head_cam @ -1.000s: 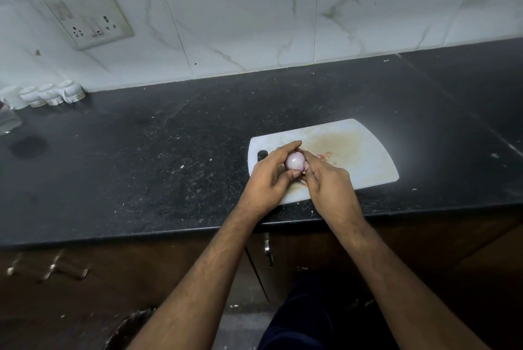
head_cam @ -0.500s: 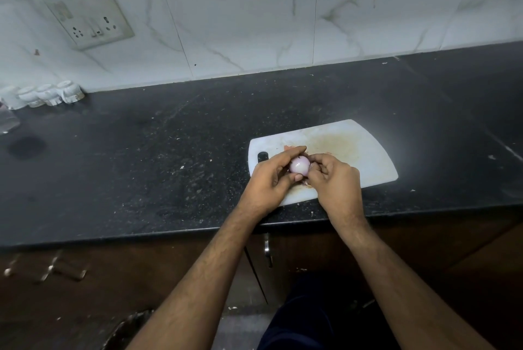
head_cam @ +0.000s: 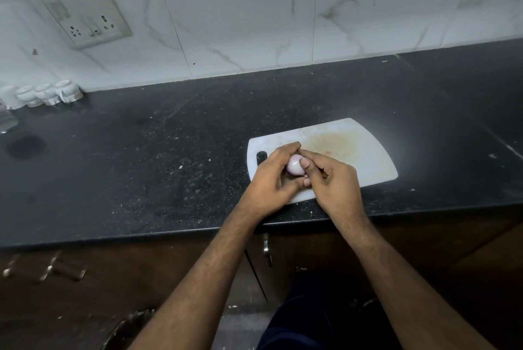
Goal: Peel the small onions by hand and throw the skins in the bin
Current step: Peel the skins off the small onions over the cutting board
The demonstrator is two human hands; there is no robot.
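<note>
A small pale-pink peeled onion [head_cam: 294, 164] sits mid-frame, gripped by the left hand [head_cam: 270, 184] with fingers curled round it; the right hand [head_cam: 332, 182] pinches its top, thumb pressed on. Both hover over the white plastic cutting board [head_cam: 368, 151] near the black stone counter [head_cam: 141, 165]'s front edge.

The white plastic cutting board [head_cam: 365, 157] lies on the black speckled stone countertop [head_cam: 169, 151], near its front edge. Over the board's left part, both hands meet: the left hand [head_cam: 268, 180] on the left, the right hand [head_cam: 331, 182] on the right, with the small pale purple onion [head_cam: 294, 164] held between them. The board's slot handle [head_cam: 261, 157] is just left of the left hand's fingers. Far left of the board, against the marble-tiled wall [head_cam: 254, 24], stands a row of small white ceramic cups [head_cam: 45, 93]. Behind and left of the board, a grey switch-and-socket plate [head_cam: 85, 14] sits on that wall. Below the board, under the countertop's edge, are dark wooden cabinet doors [head_cam: 141, 273] with a metal handle [head_cam: 266, 249].
</note>
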